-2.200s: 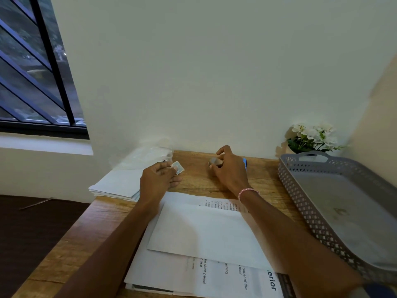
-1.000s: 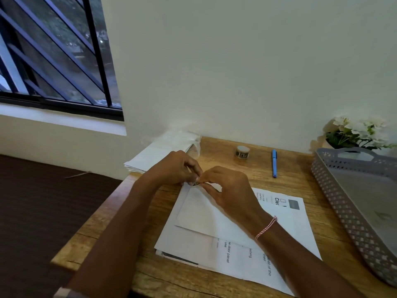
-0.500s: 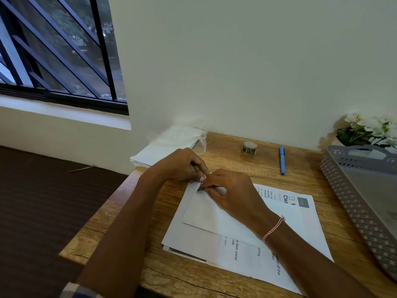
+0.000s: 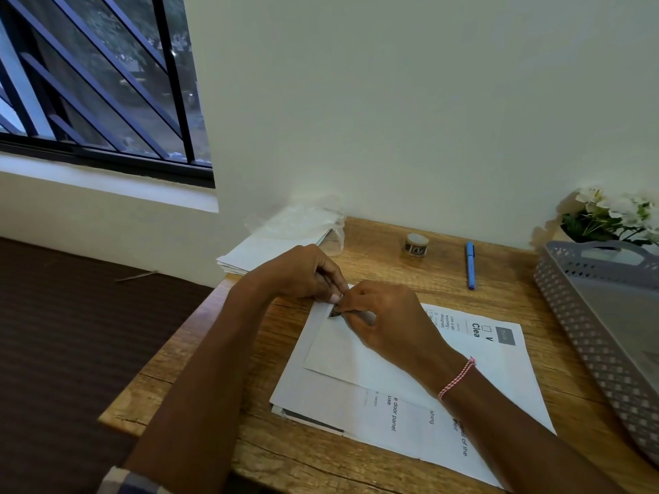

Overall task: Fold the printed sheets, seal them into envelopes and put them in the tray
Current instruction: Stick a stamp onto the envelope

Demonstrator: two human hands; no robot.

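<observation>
tray (image 4: pixel 577 326) cropped right, dark piece (image 4: pixel 334 313) mostly hidden

White envelope (image 4: pixel 356 354) lies flat and skewed on the printed sheets (image 4: pixel 403 418), stacked text-up at desk front. Small dark sticker (image 4: pixel 334 313) sits at its far left corner. Spare envelopes (image 4: pixel 264 251) are stacked far left. Grey perforated tray (image 4: pixel 588 333) sits right.

A blue pen (image 4: pixel 470 265) lies on the wooden desk (image 4: pixel 506 279) (white flowers (image 4: pixel 613 215) at its far corner).

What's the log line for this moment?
step: seal | left hand: pinches sticker | right hand: pinches sticker | sticker: at envelope corner | envelope: on sheets | tray: untouched
</observation>
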